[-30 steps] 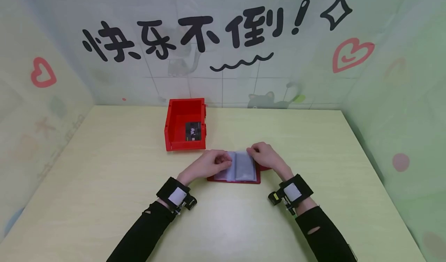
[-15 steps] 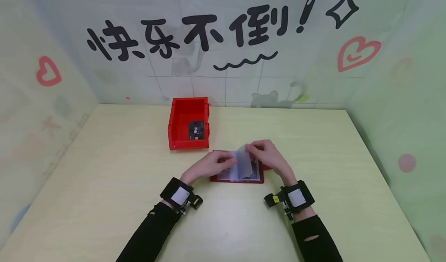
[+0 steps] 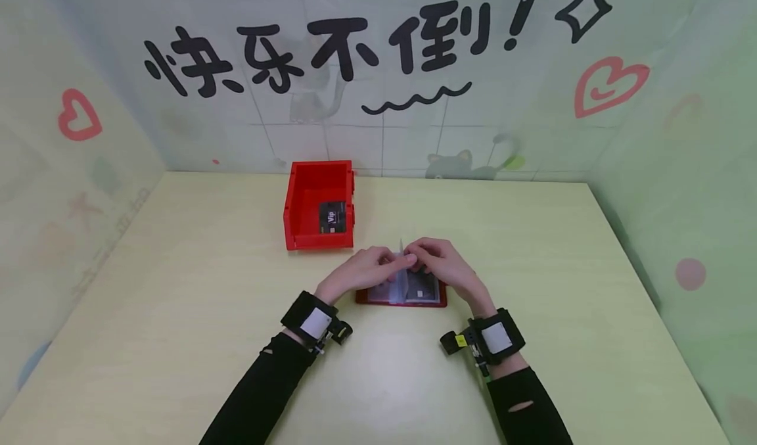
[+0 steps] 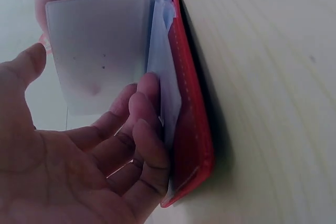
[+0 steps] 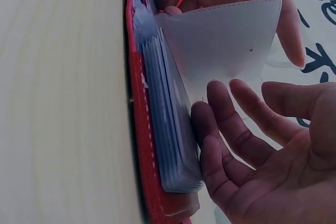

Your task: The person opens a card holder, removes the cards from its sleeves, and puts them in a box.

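Note:
A red card holder (image 3: pixel 427 305) lies spread on the table, its clear sleeves (image 5: pixel 173 145) stacked on the right side. One translucent sleeve page (image 4: pixel 100 45) stands upright between the two hands. My left hand (image 3: pixel 368 269) rests its loosely bent fingertips on the left-hand sleeves, its thumb held away from them. On the other side of the raised page, my right hand (image 3: pixel 443 262) touches the right stack with relaxed fingers, its thumb apart. A dark card (image 3: pixel 421 286) shows in the right sleeve in the head view. Neither hand visibly pinches the page.
Behind the holder, to the left, stands a red plastic bin (image 3: pixel 318 241) with a black "Vip" card (image 3: pixel 332 217) inside. Printed cloth walls (image 3: pixel 378 142) bound the pale table (image 3: pixel 177 287) at the back and sides.
The right hand has lifted a sleeve page from the right side and carried it leftward to upright, uncovering a dark card. The left hand has shifted right, close to the right fingers.

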The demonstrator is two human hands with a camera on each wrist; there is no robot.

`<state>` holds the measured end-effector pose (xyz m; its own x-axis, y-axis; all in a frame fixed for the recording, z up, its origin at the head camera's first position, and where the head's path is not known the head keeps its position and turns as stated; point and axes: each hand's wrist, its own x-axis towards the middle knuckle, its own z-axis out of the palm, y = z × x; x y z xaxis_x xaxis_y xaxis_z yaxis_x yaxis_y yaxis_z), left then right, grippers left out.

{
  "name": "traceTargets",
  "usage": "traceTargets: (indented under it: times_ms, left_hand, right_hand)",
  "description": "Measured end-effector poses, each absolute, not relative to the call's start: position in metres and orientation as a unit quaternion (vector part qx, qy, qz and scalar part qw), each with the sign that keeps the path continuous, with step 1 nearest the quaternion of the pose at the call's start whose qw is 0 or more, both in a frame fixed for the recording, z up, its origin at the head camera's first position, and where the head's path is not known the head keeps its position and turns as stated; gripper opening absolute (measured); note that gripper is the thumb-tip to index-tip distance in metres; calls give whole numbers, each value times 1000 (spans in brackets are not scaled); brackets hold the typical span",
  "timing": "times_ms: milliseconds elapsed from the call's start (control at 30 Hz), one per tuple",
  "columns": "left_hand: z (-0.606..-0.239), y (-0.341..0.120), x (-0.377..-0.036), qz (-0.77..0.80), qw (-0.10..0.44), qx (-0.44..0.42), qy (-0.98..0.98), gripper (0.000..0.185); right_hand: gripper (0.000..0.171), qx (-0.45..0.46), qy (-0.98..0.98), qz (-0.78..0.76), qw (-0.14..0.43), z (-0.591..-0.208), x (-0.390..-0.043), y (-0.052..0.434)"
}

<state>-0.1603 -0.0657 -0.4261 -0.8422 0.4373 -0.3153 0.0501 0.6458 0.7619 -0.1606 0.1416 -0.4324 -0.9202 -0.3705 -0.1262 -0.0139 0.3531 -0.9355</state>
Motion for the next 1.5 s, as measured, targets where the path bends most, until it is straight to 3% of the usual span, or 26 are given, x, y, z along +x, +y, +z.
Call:
traceTargets:
  times_ms: [133,400,600,1200,1500]
  left_hand:
    - [-425,-64,-159,384,232,126,885,64]
    - [-426,-69,-161,400,227,145,876,36]
    - [-427,-77,-162,425,224,138,866,26]
    - [-427,-81,-152,410,185,29,892,21]
    - [-426,-76,-147,359,140,21,922,39]
  right_hand:
    - [30,-116,813,-546,165,-431,-161,139]
    - [28,-113,819,-538,162,-435,-164,140]
    - [27,-106,822,-534,167,-436,-165,140]
    - [22,-105,842,-505,161,-432,-165,137]
    - [17,-139,880,-433,134,-435,-163,142]
